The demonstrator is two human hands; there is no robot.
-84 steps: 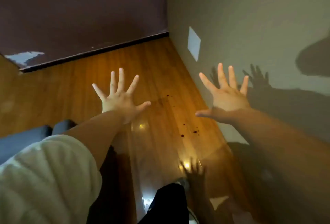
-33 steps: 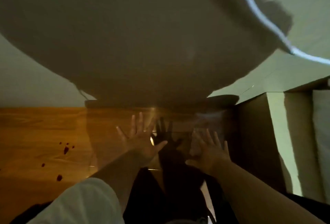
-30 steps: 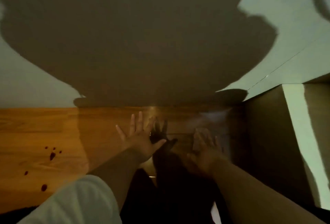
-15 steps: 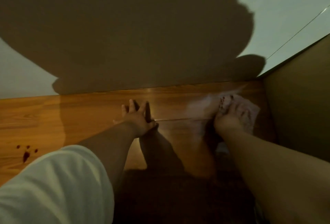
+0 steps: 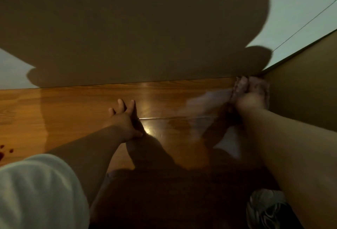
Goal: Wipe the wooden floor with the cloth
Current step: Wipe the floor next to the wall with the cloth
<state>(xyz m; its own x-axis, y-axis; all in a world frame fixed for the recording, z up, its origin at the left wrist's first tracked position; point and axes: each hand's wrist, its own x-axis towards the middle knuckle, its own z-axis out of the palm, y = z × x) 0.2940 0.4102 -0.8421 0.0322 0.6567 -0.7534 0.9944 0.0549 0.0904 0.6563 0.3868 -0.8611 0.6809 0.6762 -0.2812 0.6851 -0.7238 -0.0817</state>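
1. Head view: the cloth (image 5: 262, 88) is seen in the far right floor corner, against the cabinet (image 5: 300, 92), under the right hand (image 5: 249, 102) — blurred, so its finger state cannot be told.
2. The left hand (image 5: 124, 117) is laid flat on the wooden floor (image 5: 73, 104), fingers straight and slightly apart.
3. Step judged: the wipe is being started. Next — the cloth needs to be dragged left to the red spots (image 5: 5, 151).

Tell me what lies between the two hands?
Head view: only bare wooden floor with a plank seam, between left hand and right hand.
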